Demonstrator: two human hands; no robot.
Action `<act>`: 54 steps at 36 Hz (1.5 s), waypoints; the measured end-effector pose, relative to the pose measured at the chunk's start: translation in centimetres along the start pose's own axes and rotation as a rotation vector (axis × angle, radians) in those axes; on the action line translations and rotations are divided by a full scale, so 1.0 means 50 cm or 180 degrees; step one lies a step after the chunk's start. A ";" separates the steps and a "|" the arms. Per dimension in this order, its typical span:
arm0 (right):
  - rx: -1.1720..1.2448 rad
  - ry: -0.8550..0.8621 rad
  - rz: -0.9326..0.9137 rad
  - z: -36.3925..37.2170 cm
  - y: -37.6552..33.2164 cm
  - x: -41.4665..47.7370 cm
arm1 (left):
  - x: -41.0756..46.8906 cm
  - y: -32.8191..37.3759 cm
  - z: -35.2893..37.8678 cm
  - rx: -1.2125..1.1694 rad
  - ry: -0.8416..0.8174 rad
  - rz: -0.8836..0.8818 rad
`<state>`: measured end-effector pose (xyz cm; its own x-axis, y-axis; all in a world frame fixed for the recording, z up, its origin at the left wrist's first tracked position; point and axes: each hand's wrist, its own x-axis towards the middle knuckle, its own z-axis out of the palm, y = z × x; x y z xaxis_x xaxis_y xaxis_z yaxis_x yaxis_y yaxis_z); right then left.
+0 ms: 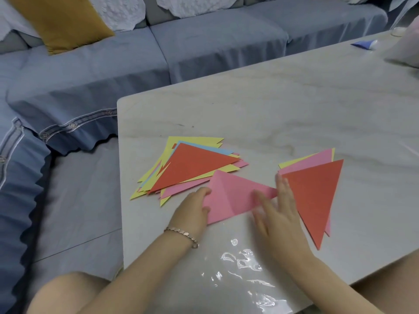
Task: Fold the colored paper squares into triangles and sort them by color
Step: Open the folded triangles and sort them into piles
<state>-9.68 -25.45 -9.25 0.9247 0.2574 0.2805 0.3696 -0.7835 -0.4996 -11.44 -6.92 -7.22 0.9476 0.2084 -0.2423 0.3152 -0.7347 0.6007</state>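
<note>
A pink paper [229, 196] folded into a triangle lies on the marble table [272, 105] between my hands. My left hand [192, 209] pinches its left corner. My right hand [276, 216] lies flat with straight fingers on its right part, blurred by motion. To the left sits a loose pile of folded triangles [188, 166], red on top over yellow, blue and pink ones. To the right is a smaller stack [315, 191] with a red triangle on top of pink and yellow ones.
A clear plastic sleeve [244, 268] lies on the table near me. A blue sofa [204, 41] with a mustard cushion [59, 21] runs behind and left. A blue packet [362, 44] and a pale bag [405, 48] sit at the far right.
</note>
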 end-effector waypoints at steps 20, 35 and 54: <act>-0.1106 -0.1456 -0.0279 0.008 0.040 -0.015 | -0.077 -0.094 0.089 0.1194 -0.0188 0.0833; -0.0370 -0.0197 0.0782 -0.048 0.091 0.055 | -0.046 -0.045 0.022 0.0937 0.0591 -0.0105; -0.0326 -0.0329 0.2595 -0.089 0.162 0.112 | -0.007 0.043 -0.009 0.0650 0.0075 -0.0532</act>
<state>-1.91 -32.88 -8.09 0.9046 -0.3670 -0.2169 -0.4262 -0.7932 -0.4351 -11.08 -8.29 -5.53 0.8850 0.3508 -0.3061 0.4524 -0.8034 0.3872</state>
